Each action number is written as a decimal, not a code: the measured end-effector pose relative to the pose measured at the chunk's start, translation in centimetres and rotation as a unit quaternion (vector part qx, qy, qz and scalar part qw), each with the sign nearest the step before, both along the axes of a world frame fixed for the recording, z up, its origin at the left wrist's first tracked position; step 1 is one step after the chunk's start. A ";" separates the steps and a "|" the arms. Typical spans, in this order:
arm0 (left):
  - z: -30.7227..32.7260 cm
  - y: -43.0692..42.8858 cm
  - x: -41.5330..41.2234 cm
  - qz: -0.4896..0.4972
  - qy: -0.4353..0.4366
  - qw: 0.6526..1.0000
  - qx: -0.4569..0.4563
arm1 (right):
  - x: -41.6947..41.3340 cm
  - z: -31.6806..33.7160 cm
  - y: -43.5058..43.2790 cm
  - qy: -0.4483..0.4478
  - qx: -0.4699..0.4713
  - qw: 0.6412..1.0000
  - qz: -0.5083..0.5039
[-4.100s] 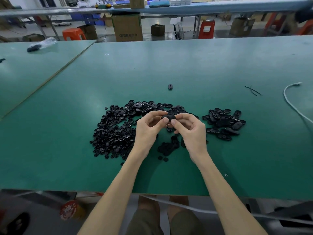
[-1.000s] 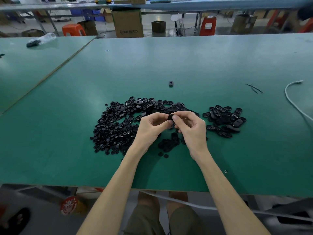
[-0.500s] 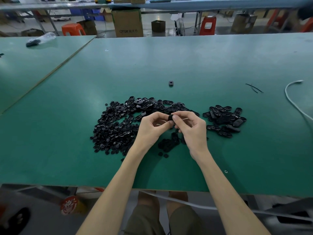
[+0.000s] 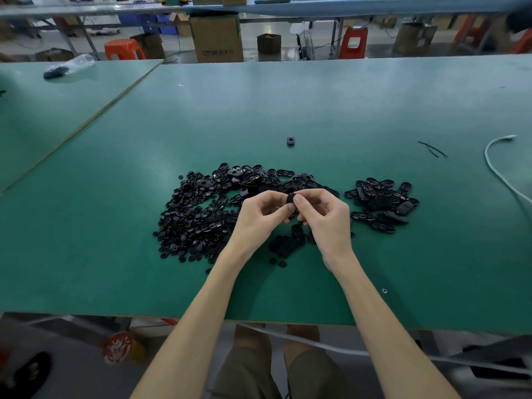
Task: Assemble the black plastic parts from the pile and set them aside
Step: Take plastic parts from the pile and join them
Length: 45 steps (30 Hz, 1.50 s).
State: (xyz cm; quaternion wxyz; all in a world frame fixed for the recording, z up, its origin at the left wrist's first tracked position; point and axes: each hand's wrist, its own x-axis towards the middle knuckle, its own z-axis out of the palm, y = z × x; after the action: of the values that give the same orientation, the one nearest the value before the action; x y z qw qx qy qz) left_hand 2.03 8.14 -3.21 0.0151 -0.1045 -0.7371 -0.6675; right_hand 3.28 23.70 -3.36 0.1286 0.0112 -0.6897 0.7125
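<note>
My left hand point(image 4: 260, 218) and right hand point(image 4: 325, 218) pinch one black part point(image 4: 290, 199) over the pile point(image 4: 195, 217); I see green table point(image 4: 288, 295) stretching to its near edge.

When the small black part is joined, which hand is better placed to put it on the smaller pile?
Probably the right hand. Both hands pinch the black part, but the smaller pile lies just beside the right one; the left hand would have to cross over.
</note>
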 end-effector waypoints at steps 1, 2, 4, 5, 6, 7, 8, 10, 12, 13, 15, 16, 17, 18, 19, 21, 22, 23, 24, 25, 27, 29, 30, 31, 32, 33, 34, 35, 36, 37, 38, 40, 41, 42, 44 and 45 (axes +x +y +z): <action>0.0 0.0 0.0 0.000 -0.001 1.000 0.001 | 0.0 0.0 0.0 0.000 -0.001 1.000 0.002; 0.1 0.0 0.0 0.000 -0.002 1.000 0.002 | 0.0 0.1 0.0 0.001 -0.002 1.000 0.003; 0.1 0.0 0.0 0.002 -0.002 1.000 0.004 | 0.0 0.2 0.0 0.002 -0.003 1.000 0.003; 0.2 0.0 0.0 0.005 -0.002 1.000 0.004 | 0.0 0.2 0.0 0.003 -0.003 1.000 0.002; 0.2 0.0 0.0 0.006 -0.003 1.000 0.006 | 0.0 0.2 0.0 0.003 -0.002 1.000 0.002; 0.1 0.0 0.0 0.008 -0.005 1.000 0.011 | 0.0 0.2 -0.1 0.002 -0.003 1.000 0.000; 0.1 -0.1 0.0 0.010 -0.005 1.000 0.016 | 0.0 0.2 -0.1 0.001 -0.005 1.000 -0.001; 0.1 -0.2 0.0 0.020 -0.002 0.999 0.031 | 0.0 0.2 -0.1 -0.006 -0.009 1.000 0.000; 0.1 -0.3 0.0 0.027 0.003 0.998 0.048 | 0.0 0.2 -0.1 -0.011 -0.007 1.000 0.006; 0.1 -0.3 0.0 0.031 0.004 0.998 0.055 | 0.0 0.2 -0.1 -0.012 -0.005 1.000 0.010; 0.1 -0.4 0.0 0.046 0.002 0.996 0.074 | 0.1 0.2 -0.1 -0.014 0.001 1.000 0.018; 0.1 -0.4 0.0 0.057 -0.001 0.995 0.083 | 0.1 0.2 -0.2 -0.014 0.008 1.000 0.023; 0.2 -0.4 -0.1 0.066 -0.004 0.994 0.090 | 0.1 0.2 -0.2 -0.013 0.019 0.999 0.029; 0.2 -0.5 -0.1 0.070 -0.007 0.993 0.099 | 0.1 0.1 -0.2 -0.012 0.033 0.999 0.035; 0.2 -0.5 -0.1 0.070 -0.011 0.992 0.108 | 0.1 0.1 -0.2 -0.011 0.049 0.998 0.040; 0.3 -0.6 -0.2 0.064 -0.019 0.990 0.127 | 0.2 0.1 -0.2 -0.009 0.078 0.996 0.050; 0.3 -0.6 -0.2 0.061 -0.026 0.988 0.136 | 0.2 0.1 -0.2 -0.008 0.089 0.995 0.053; 0.4 -0.6 -0.2 0.059 -0.032 0.988 0.142 | 0.2 0.1 -0.2 -0.008 0.101 0.993 0.053; 0.4 -0.5 -0.1 0.058 -0.036 0.987 0.145 | 0.2 0.1 -0.3 -0.006 0.113 0.992 0.050; 0.4 -0.5 -0.1 0.059 -0.037 0.987 0.143 | 0.2 0.1 -0.3 -0.006 0.123 0.991 0.047; 0.4 -0.4 0.0 0.056 -0.033 0.990 0.126 | 0.3 0.2 -0.4 -0.011 0.134 0.990 0.043; 0.4 -0.2 0.2 0.046 -0.024 0.992 0.112 | 0.2 0.2 -0.4 -0.015 0.140 0.989 0.043; 0.4 -0.2 0.2 0.045 -0.019 0.993 0.111 | 0.2 0.1 -0.4 -0.015 0.142 0.989 0.043; 0.5 -0.2 0.2 0.046 -0.014 0.992 0.113 | 0.2 0.2 -0.4 -0.015 0.143 0.989 0.043; 0.5 -0.2 0.2 0.048 -0.009 0.992 0.117 | 0.2 0.2 -0.4 -0.013 0.143 0.989 0.045; 0.5 -0.3 0.2 0.048 -0.005 0.991 0.123 | 0.1 0.1 -0.4 -0.012 0.140 0.989 0.048; 0.5 -0.3 0.2 0.047 -0.001 0.991 0.128 | 0.1 0.1 -0.4 -0.010 0.133 0.990 0.052; 0.5 -0.4 0.2 0.045 0.003 0.991 0.129 | 0.1 0.1 -0.5 -0.009 0.120 0.991 0.054; 0.5 -0.4 0.2 0.041 0.008 0.991 0.125 | 0.1 0.0 -0.5 -0.008 0.107 0.993 0.052; 0.5 -0.5 0.2 0.039 0.013 0.992 0.116 | 0.1 0.0 -0.5 -0.006 0.095 0.994 0.045; 0.4 -0.4 0.2 0.036 0.016 0.994 0.104 | 0.1 0.0 -0.5 -0.003 0.086 0.996 0.037; 0.4 -0.3 0.2 0.027 0.019 0.996 0.080 | 0.2 0.0 -0.4 0.002 0.066 0.998 0.024; 0.3 -0.3 0.2 0.022 0.018 0.997 0.071 | 0.2 -0.1 -0.4 0.002 0.056 0.998 0.021; 0.4 -0.3 0.2 0.016 0.014 0.998 0.066 | 0.1 -0.1 -0.3 0.001 0.049 0.999 0.018; 0.3 -0.2 0.2 0.010 0.004 0.998 0.060 | 0.1 -0.2 -0.2 -0.003 0.039 0.999 0.012; 0.2 -0.2 0.2 0.009 0.004 0.999 0.054 | 0.0 -0.3 -0.2 -0.005 0.035 0.999 0.008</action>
State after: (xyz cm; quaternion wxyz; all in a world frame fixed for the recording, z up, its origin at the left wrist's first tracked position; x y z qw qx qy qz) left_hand 2.23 7.90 -3.00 0.0294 -0.0995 -0.7010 -0.7055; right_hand 3.32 23.54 -3.62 0.1190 0.0181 -0.7149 0.6888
